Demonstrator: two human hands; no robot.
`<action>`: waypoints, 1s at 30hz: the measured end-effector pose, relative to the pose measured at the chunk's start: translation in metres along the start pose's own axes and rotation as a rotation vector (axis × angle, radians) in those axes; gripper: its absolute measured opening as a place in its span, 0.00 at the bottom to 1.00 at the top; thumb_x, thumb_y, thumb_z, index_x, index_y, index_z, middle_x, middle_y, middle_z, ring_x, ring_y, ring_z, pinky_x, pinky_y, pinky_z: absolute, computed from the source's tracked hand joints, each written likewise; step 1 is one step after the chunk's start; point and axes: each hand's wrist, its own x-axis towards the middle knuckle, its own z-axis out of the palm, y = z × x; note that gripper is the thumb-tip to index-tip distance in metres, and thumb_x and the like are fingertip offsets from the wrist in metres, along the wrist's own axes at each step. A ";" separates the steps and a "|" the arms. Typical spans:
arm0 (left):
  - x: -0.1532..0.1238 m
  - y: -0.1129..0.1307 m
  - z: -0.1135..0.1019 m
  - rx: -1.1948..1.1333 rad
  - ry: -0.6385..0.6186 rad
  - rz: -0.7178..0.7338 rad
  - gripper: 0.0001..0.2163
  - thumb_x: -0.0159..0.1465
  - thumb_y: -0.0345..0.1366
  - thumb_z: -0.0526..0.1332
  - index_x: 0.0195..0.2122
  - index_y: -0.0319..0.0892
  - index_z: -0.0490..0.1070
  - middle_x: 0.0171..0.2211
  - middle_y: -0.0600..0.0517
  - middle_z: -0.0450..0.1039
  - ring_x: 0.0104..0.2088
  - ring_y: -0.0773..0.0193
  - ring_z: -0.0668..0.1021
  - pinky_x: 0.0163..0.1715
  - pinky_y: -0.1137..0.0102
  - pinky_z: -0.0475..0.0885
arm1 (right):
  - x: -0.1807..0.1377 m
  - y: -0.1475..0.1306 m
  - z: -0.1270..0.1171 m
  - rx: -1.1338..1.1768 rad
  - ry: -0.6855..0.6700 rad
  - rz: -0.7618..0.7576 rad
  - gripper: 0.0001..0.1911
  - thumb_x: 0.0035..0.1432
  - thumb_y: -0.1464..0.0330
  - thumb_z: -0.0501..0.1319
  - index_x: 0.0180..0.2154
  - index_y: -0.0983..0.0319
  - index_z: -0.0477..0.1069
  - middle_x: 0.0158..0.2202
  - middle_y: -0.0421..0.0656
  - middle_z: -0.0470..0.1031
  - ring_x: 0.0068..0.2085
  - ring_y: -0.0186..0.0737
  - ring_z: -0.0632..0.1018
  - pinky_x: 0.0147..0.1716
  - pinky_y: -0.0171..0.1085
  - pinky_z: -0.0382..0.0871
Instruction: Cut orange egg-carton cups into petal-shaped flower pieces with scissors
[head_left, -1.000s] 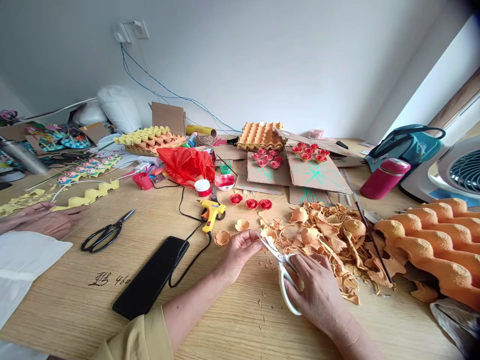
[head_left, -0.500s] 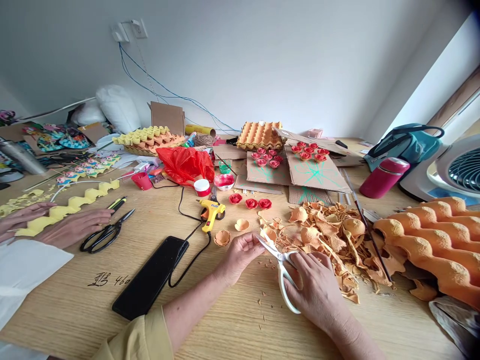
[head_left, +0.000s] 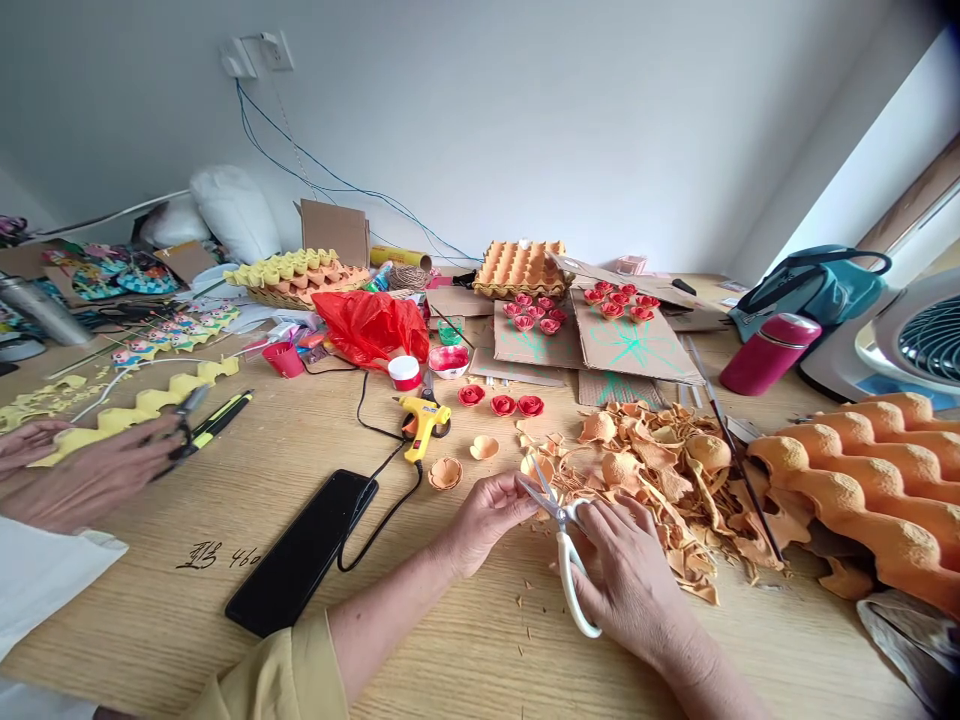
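Note:
My right hand grips white-handled scissors, blades open and pointing up-left. My left hand pinches a small orange egg-carton piece right at the blade tips. Both hands rest on the wooden table, beside a heap of orange carton scraps. Two trimmed orange cups lie just left of my left hand.
A black phone and a yellow glue gun with its cable lie to my left. Three red paper roses sit behind. An orange egg tray is at the right. At the far left another person's hands hold black scissors and a yellow carton strip.
The scissors in my right hand turned more upright as the cutting went on. The other person picked the black scissors up off the table.

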 end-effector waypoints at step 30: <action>0.002 0.018 -0.003 0.248 -0.117 0.115 0.11 0.58 0.43 0.70 0.32 0.39 0.77 0.33 0.51 0.75 0.37 0.65 0.76 0.44 0.69 0.69 | -0.001 -0.001 -0.003 0.104 0.003 -0.060 0.10 0.60 0.63 0.61 0.35 0.57 0.59 0.31 0.39 0.67 0.34 0.43 0.70 0.52 0.51 0.57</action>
